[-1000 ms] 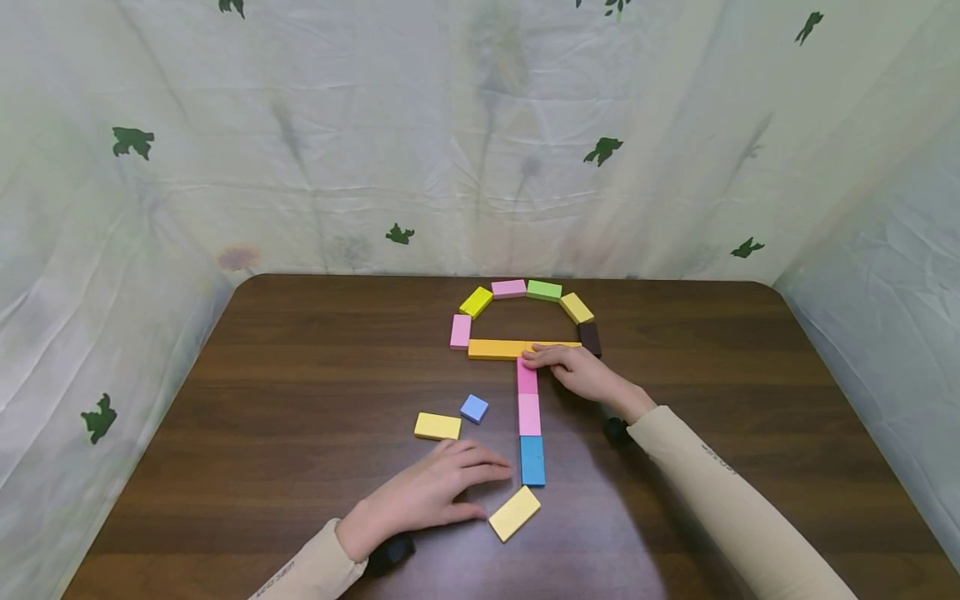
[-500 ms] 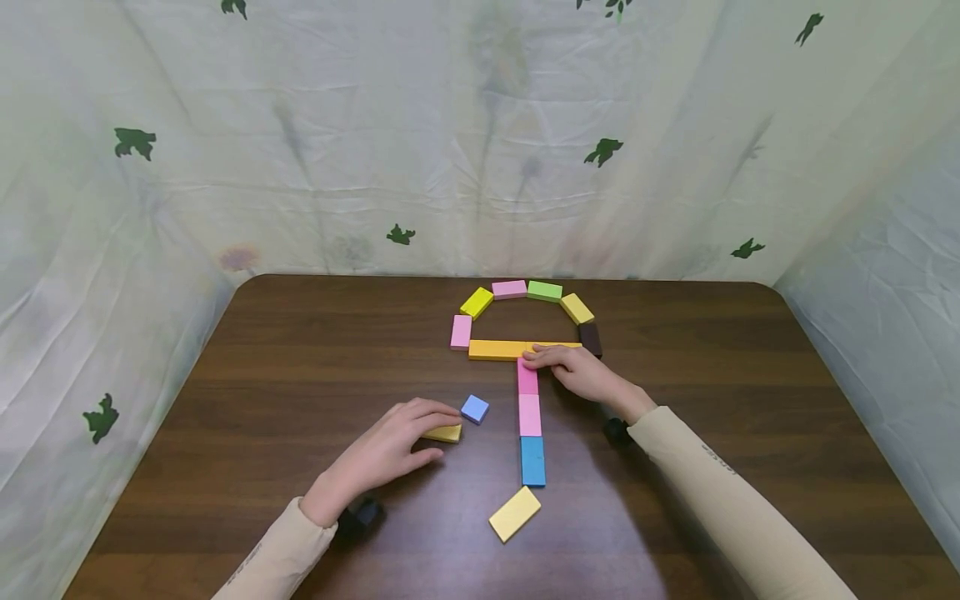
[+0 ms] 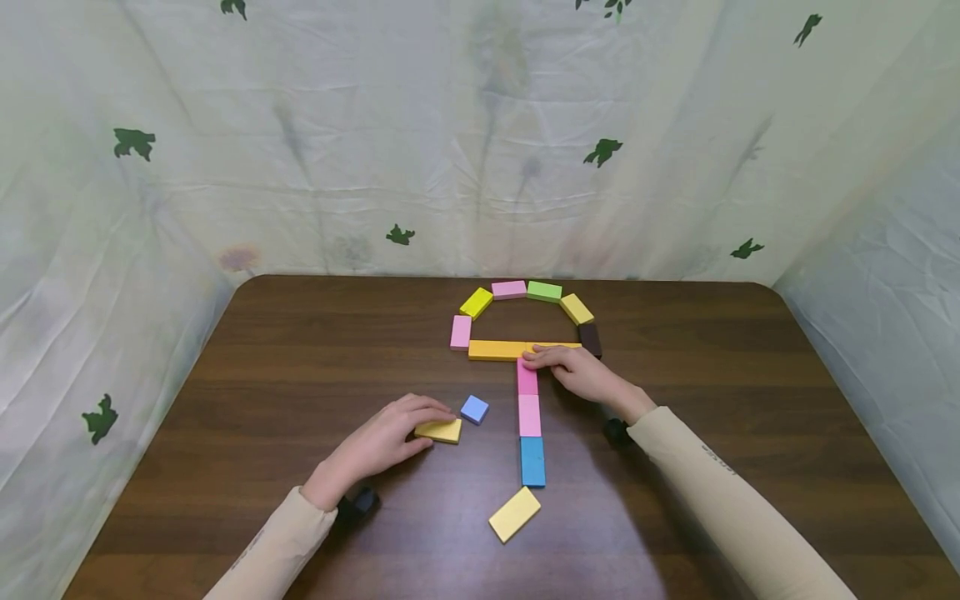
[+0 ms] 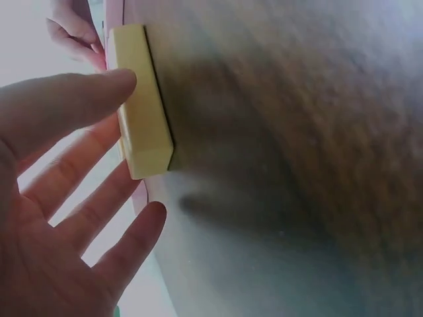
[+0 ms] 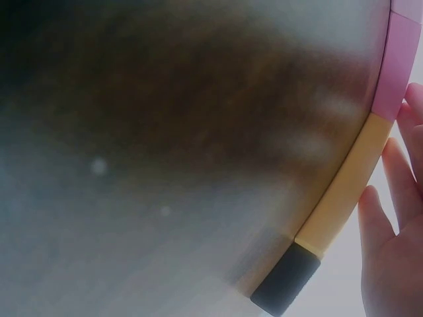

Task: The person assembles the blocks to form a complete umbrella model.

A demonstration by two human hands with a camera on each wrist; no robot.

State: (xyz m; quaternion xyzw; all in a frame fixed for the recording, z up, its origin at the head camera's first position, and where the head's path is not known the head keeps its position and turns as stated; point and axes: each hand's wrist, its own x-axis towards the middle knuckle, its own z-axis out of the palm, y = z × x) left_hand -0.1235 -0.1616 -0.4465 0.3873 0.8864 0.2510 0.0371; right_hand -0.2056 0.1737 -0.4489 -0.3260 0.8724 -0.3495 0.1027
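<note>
My left hand (image 3: 386,436) is over the left part of a pale yellow block (image 3: 441,431) lying on the table. In the left wrist view, the thumb lies in front of that yellow block (image 4: 144,119) and the fingers spread behind it; whether the thumb touches it cannot be told. My right hand (image 3: 585,371) rests its fingertips where the orange block (image 3: 497,351) row meets a pink block (image 3: 527,377). A small blue block (image 3: 474,410) lies just right of the left fingertips.
Several coloured blocks form an arch above the orange row, ending in a dark brown block (image 3: 590,339). Below it run a light pink block (image 3: 529,415) and a blue rectangular block (image 3: 532,462). Another pale yellow block (image 3: 514,515) lies angled near the front of the table (image 3: 300,358).
My left hand has moved left and away from the front yellow block to the other yellow block, and its thumb has drawn nearer to it. The right hand has not moved.
</note>
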